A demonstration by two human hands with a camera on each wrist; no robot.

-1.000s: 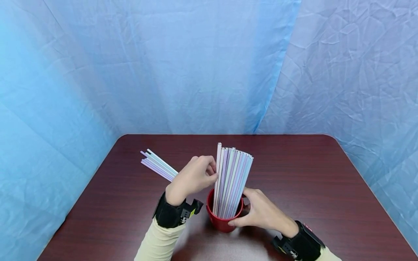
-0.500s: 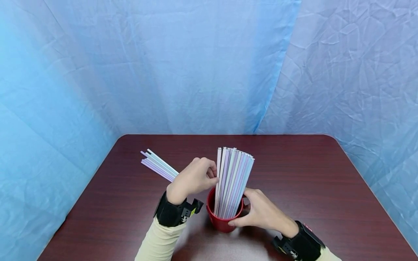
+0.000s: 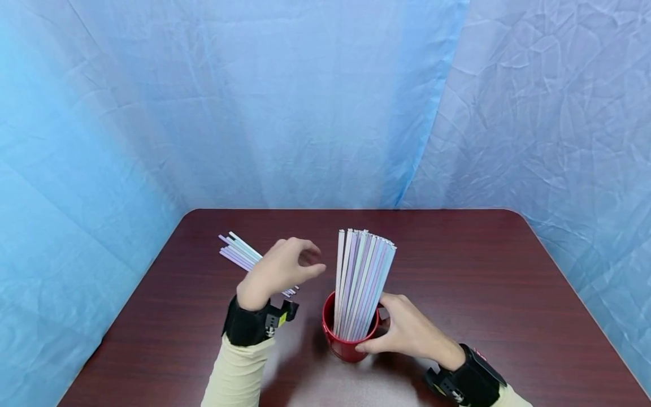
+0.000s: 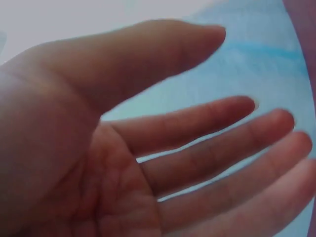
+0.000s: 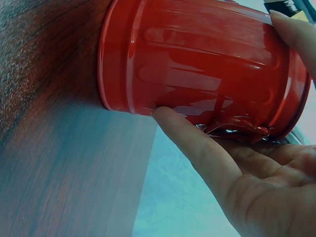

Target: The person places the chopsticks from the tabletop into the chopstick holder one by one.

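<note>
Red, the ribbed metal cup [image 3: 346,342] stands on the dark wooden table [image 3: 483,294], steadied by the right hand [image 3: 407,330] curled round it. The left hand [image 3: 282,265] has let go of the upright pastel paper straws [image 3: 362,282] and hangs relaxed, empty, above the loose straws [image 3: 239,253].

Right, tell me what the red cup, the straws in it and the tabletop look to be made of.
Red cup: probably glossy plastic, perhaps enamelled metal; it shows sharp highlights and moulded ridges. Straws: likely paper, with matte pastel lilac, white and pale green tubes and no shine. Tabletop: dark reddish wood or wood-look laminate; grain streaks show under a soft sheen.
</note>
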